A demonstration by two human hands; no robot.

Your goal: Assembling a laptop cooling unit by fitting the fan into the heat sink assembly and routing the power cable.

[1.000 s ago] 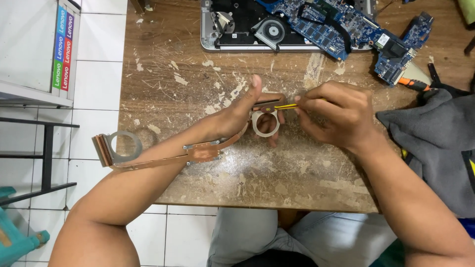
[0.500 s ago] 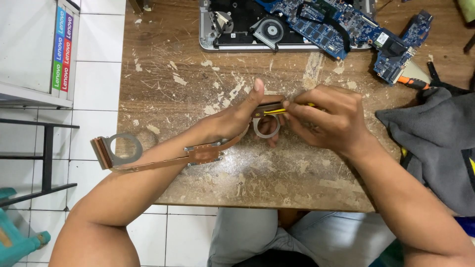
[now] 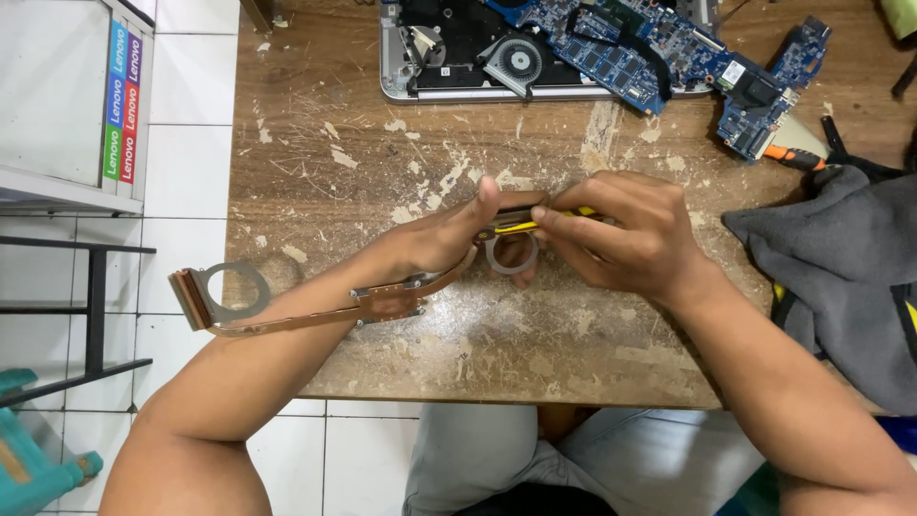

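The heatpipe (image 3: 315, 313), a long copper laptop cooler with a round bracket and fin block at each end, lies across the near half of the table (image 3: 535, 373). Its left end hangs past the table's left edge; its right end is at the middle, between both hands.

Far off, an opened laptop (image 3: 458, 57) with its fan exposed sits beside a blue board (image 3: 659, 53). A grey cloth (image 3: 841, 277) lies at the right edge, with an orange-handled tool (image 3: 793, 158) just beyond it.

The left hand (image 3: 449, 239) is closed around the pipe's right fin block, thumb on top, pinning it. The right hand (image 3: 626, 234) is pinched shut on a thin yellow tool (image 3: 521, 225), whose tip meets the fin block just above the ring (image 3: 511, 256).

Judging from this, the work is picking or scraping at the fins. To do it well, the left hand should bear down so the long overhanging pipe cannot swing or bend. Short strokes along the fins, not across them, would spare the thin metal. The tool is best held low and close to its tip, as here. The tip itself is hidden by fingers, so exactly what it touches cannot be told.
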